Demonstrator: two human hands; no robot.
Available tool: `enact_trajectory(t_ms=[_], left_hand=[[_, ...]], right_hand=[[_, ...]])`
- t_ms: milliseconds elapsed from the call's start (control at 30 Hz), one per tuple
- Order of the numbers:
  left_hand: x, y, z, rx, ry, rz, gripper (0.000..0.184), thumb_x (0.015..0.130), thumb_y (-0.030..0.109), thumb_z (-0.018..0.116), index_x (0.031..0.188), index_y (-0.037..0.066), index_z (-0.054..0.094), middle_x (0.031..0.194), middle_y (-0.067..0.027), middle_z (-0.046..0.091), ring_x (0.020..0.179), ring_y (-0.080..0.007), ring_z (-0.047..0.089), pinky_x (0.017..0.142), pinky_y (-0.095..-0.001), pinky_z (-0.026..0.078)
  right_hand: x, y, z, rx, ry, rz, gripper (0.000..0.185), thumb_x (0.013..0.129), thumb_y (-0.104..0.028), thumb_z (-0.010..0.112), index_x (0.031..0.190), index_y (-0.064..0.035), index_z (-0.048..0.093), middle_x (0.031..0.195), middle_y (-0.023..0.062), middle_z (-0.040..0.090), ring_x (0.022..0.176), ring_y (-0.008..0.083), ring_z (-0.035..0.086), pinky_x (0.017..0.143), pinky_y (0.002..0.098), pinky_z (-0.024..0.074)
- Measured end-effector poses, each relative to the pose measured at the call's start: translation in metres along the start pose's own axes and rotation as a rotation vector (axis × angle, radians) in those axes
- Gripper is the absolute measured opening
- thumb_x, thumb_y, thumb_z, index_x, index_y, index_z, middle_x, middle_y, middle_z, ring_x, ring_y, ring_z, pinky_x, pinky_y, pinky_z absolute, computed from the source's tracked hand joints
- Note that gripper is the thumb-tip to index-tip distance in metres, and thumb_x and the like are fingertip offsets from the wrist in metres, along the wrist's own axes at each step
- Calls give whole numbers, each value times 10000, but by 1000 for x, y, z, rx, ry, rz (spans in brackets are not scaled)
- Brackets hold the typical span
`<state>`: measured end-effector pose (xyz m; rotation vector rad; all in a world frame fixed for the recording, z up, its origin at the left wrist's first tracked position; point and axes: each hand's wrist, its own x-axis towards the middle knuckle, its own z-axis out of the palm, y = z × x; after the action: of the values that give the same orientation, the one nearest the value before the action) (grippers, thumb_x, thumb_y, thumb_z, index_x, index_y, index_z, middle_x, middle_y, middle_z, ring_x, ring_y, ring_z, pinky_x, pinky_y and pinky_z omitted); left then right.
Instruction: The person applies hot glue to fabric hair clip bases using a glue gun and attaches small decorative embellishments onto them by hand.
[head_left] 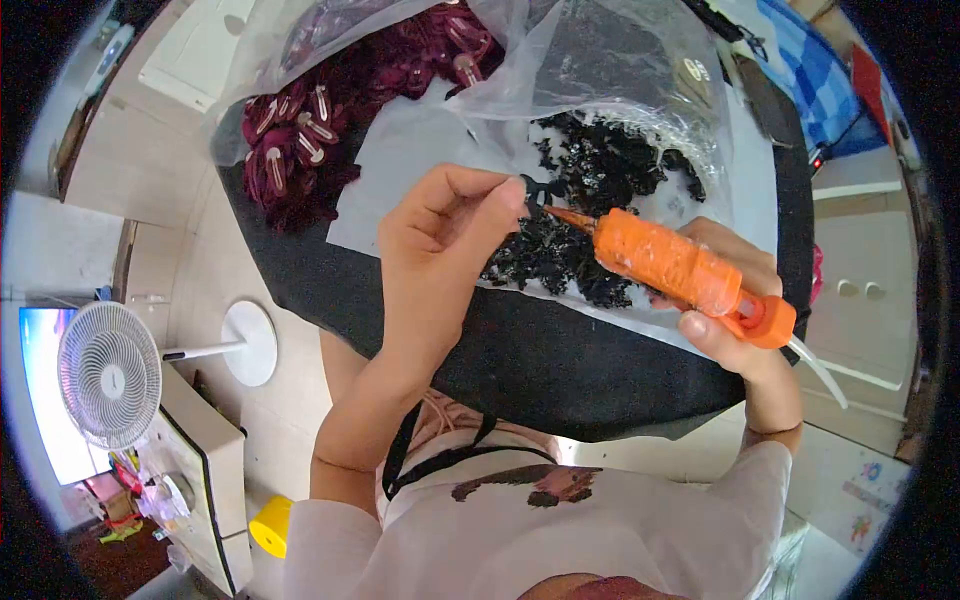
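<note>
My right hand point(730, 260) is wrapped round an orange glue gun point(665, 260), with a white glue stick point(820, 372) poking out of its back end. The gun's nozzle points left, right beside a small black piece point(540, 190). Thumb and forefinger of my left hand point(450, 215) pinch that black piece; its exact kind is too small to make out. Below and behind both hands lies a heap of small black pieces point(590, 170) on a white sheet point(375, 200). Dark red tufts with metal snap clips point(310, 140) are piled to the left.
Clear plastic bags point(590, 60) cover the far side of the table. A black cloth point(560, 370) drapes over the table's near edge. On the left stand a white fan point(112, 378), a lit screen point(50, 400) and a yellow round object point(270, 527) on the floor.
</note>
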<state>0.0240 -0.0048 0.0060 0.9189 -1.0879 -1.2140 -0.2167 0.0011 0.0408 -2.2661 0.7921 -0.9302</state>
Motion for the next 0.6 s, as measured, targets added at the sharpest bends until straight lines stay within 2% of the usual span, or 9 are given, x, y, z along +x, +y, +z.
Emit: enact_trajectory(t_ms=[133, 233, 600], left_hand=[[-2, -1, 0, -11, -13, -20, 106, 845, 72, 620, 896, -19, 604, 792, -4, 606, 725, -26, 528, 653, -163, 407], [-3, 1, 2, 14, -3, -27, 109, 847, 106, 606, 867, -1, 600, 767, -37, 598, 723, -94, 549, 692, -224, 427], [-3, 0, 2, 5, -3, -49, 112, 842, 113, 613, 863, 4, 600, 745, -28, 598, 712, -91, 547, 694, -220, 417]], right_hand=[[2, 3, 1, -21, -33, -24, 283, 702, -242, 670, 760, 20, 580, 703, 134, 571, 603, 276, 523, 549, 348, 403], [2, 4, 2, 16, -24, -24, 274, 701, -233, 662, 758, 21, 578, 677, 126, 553, 577, 272, 499, 532, 350, 383], [0, 1, 5, 47, -3, 94, 261, 718, -242, 652, 738, 4, 567, 643, 107, 529, 540, 260, 458, 506, 355, 332]])
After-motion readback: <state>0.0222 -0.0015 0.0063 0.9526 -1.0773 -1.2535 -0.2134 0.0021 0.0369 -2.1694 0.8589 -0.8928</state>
